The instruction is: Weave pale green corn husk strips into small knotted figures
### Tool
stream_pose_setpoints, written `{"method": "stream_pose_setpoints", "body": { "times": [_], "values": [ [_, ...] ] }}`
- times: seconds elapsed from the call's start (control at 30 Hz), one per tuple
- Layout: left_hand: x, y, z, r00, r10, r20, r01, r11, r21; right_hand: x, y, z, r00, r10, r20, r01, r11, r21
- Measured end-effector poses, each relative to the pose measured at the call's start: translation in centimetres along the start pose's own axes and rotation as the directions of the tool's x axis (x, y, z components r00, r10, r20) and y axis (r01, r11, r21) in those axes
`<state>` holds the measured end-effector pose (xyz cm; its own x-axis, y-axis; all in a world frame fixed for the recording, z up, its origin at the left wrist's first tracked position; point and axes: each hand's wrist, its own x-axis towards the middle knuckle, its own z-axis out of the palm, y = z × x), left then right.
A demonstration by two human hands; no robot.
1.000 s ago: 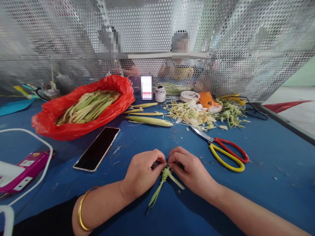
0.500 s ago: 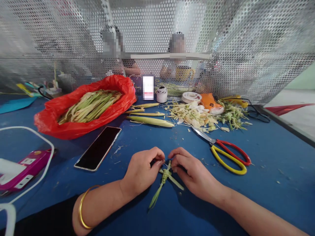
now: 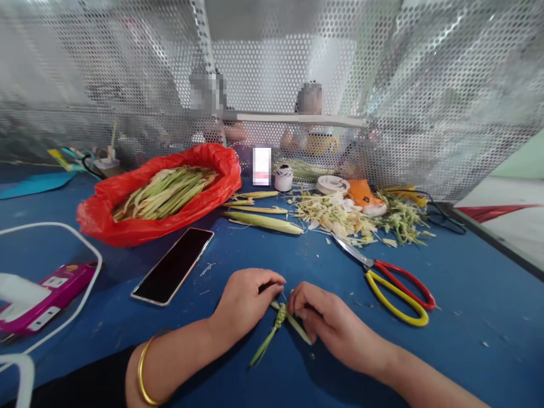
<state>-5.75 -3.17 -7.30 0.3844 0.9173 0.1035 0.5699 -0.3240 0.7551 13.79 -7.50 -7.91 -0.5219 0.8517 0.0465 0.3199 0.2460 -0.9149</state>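
Between my hands, just above the table point(image 3: 335, 385), is a small braided piece of green leaf strips point(image 3: 279, 315). Its loose tail points toward me and a pale strip sticks out to the right. My left hand point(image 3: 244, 300) is closed at the upper left of the braid, thumb and forefinger pinching what looks like a thin thread. My right hand point(image 3: 329, 320) has its fingers curled against the braid's upper right end, gripping it there; its fingertips are partly hidden. Scissors point(image 3: 391, 286) with one red and one yellow handle lie to the right.
A red plastic bag point(image 3: 100, 212) holds long leaves. Beyond are a phone point(image 3: 174, 266), husks point(image 3: 267, 222), a thread spool point(image 3: 283, 178), a tape roll point(image 3: 332, 185) and scraps point(image 3: 340, 218). A power strip point(image 3: 55, 294) with a white cable lies left. Two people sit behind the perforated screen point(image 3: 276, 56).
The view has tilted up slightly, so everything sits lower. My right hand has closed in on the braid's upper end, covering more of it. My left hand keeps its pinch.
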Motion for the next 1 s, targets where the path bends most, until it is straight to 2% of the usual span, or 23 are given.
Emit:
{"method": "stream_pose_setpoints", "body": {
  "times": [0.13, 0.23, 0.37, 0.47, 0.53, 0.63, 0.77, 0.83, 0.9, 1.0],
  "values": [
    [0.1, 0.2, -0.2, 0.999, -0.011, 0.051, 0.020, 0.986, -0.167, 0.2, 0.5, 0.6, 0.996, -0.043, -0.074, 0.034, 0.993, -0.111],
    [0.2, 0.3, 0.0, 0.996, -0.027, 0.083, 0.051, 0.951, -0.304, 0.5, 0.9, 1.0, 0.995, -0.052, -0.089, 0.040, 0.991, -0.128],
    [0.5, 0.3, 0.3, 0.978, -0.094, 0.185, 0.181, 0.826, -0.534, 0.9, 1.6, 1.2, 0.996, -0.045, -0.078, 0.040, 0.998, -0.055],
    [0.8, 0.2, 0.3, 0.967, -0.084, 0.240, 0.217, 0.766, -0.605, 1.0, 1.8, 1.2, 0.994, -0.074, -0.074, 0.068, 0.995, -0.074],
    [0.9, 0.1, 0.2, 0.963, -0.057, 0.265, 0.208, 0.781, -0.589, 1.0, 1.7, 1.1, 0.990, -0.113, -0.081, 0.094, 0.974, -0.207],
    [0.9, 0.2, 0.1, 0.968, -0.008, 0.250, 0.120, 0.891, -0.437, 1.0, 1.4, 1.1, 0.987, -0.151, -0.056, 0.110, 0.886, -0.451],
    [0.6, 0.5, -0.1, 0.974, 0.036, 0.222, 0.012, 0.977, -0.212, 1.1, 1.2, 1.4, 0.989, -0.145, -0.016, 0.110, 0.811, -0.575],
    [0.5, 0.6, -0.1, 0.979, 0.043, 0.199, -0.007, 0.984, -0.178, 1.1, 1.3, 1.5, 0.990, -0.138, -0.040, 0.091, 0.815, -0.572],
    [0.5, 0.6, -0.1, 0.982, 0.035, 0.184, 0.003, 0.979, -0.203, 1.0, 1.3, 1.6, 0.986, -0.137, -0.095, 0.072, 0.864, -0.498],
    [0.9, 1.0, 0.0, 0.992, 0.015, 0.129, 0.023, 0.959, -0.283, 1.2, 1.0, 1.5, 0.972, -0.082, -0.222, 0.042, 0.984, -0.176]
  ]
}}
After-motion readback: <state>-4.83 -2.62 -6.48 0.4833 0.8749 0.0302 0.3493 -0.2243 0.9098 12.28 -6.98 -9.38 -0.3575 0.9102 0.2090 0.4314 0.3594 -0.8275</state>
